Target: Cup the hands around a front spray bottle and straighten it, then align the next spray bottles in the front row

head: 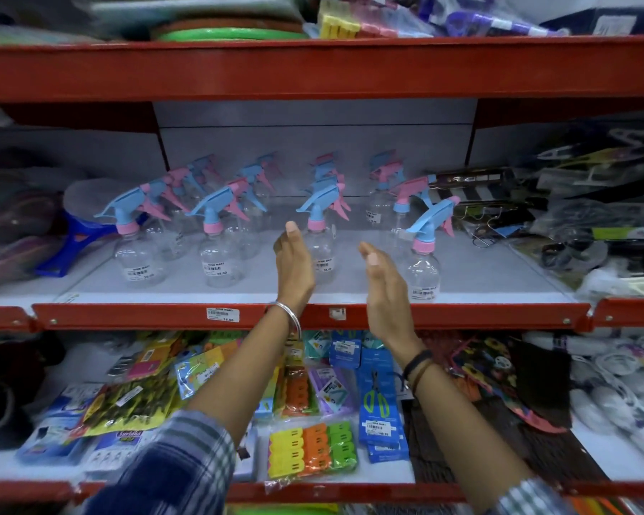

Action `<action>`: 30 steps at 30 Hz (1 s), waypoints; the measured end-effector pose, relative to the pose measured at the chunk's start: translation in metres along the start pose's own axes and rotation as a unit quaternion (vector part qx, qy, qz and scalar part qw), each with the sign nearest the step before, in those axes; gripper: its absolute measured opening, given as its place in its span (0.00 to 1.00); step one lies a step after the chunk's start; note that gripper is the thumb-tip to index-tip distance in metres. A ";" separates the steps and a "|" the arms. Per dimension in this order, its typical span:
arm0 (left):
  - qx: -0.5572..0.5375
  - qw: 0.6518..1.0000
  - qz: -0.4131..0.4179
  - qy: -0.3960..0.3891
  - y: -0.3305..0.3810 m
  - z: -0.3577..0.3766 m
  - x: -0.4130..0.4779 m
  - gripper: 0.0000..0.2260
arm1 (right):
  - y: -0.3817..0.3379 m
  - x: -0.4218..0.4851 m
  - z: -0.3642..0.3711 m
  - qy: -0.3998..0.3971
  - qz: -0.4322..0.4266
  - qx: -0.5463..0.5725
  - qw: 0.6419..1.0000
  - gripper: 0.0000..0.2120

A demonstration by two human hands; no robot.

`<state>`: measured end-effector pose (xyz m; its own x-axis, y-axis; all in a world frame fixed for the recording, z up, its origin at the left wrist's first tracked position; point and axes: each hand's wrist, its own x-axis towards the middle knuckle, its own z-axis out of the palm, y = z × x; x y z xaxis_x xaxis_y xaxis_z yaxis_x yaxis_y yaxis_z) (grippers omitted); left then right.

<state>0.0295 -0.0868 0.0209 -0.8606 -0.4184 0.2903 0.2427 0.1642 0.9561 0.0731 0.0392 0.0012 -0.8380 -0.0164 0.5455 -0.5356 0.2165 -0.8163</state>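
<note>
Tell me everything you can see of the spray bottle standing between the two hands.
The spray bottle stands upright near the front of the middle shelf, first of a row running back. Its body looks like clear plastic and appears empty, with a white barcode price sticker low on the front. A pink collar carries a blue trigger head with a pink lever. The left hand partly covers its left side, contact unclear; the right hand is apart, fingers straight.

Both forearms reach forward and up, the left hand (pixel 293 263) and right hand (pixel 385 291) raised edge-on with fingers straight, palms facing each other across a gap, holding nothing, checked sleeves pushed back.
</note>
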 end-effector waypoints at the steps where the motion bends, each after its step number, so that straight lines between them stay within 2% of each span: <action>1: 0.013 0.999 -0.026 -0.028 -0.002 -0.005 0.011 0.30 | -0.002 0.009 0.009 -0.024 0.042 -0.005 0.999 0.23; 4: 0.067 0.991 -0.041 -0.110 -0.009 -0.016 0.028 0.37 | -0.004 0.035 0.029 -0.070 0.155 0.024 0.985 0.28; 6: 0.074 0.984 -0.045 -0.154 -0.008 -0.019 0.027 0.37 | 0.001 0.048 0.038 -0.083 0.197 0.029 0.976 0.30; 9: 0.066 0.979 -0.052 -0.183 -0.006 -0.020 0.012 0.43 | 0.013 0.053 0.036 -0.073 0.236 0.035 0.968 0.36; 11: 0.062 0.977 -0.050 -0.198 -0.012 -0.052 0.019 0.48 | 0.004 0.048 0.062 -0.057 0.243 0.035 0.968 0.38; 13: 0.071 0.974 -0.034 -0.210 -0.009 -0.053 0.016 0.49 | 0.000 0.046 0.055 -0.042 0.238 0.029 0.970 0.39; 19: 0.080 0.969 -0.030 -0.232 0.000 -0.061 0.000 0.46 | -0.008 0.031 0.046 -0.029 0.227 0.019 0.973 0.43; 25: 0.097 0.962 0.005 -0.254 -0.002 -0.066 -0.016 0.35 | -0.017 0.015 0.041 -0.010 0.211 -0.008 0.977 0.41; 28: 0.102 0.961 0.013 -0.258 0.000 -0.070 -0.023 0.35 | -0.019 0.010 0.040 -0.005 0.204 -0.018 0.979 0.44; 30: 0.123 0.960 0.020 -0.252 0.002 -0.072 -0.028 0.26 | -0.019 0.008 0.040 -0.010 0.207 -0.025 0.978 0.44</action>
<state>0.0863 -0.1393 0.0175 -0.9753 0.0665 0.2105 0.2193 0.4034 0.8884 0.0731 -0.0041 0.0136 -0.9841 0.0634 0.1659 -0.1447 0.2552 -0.9560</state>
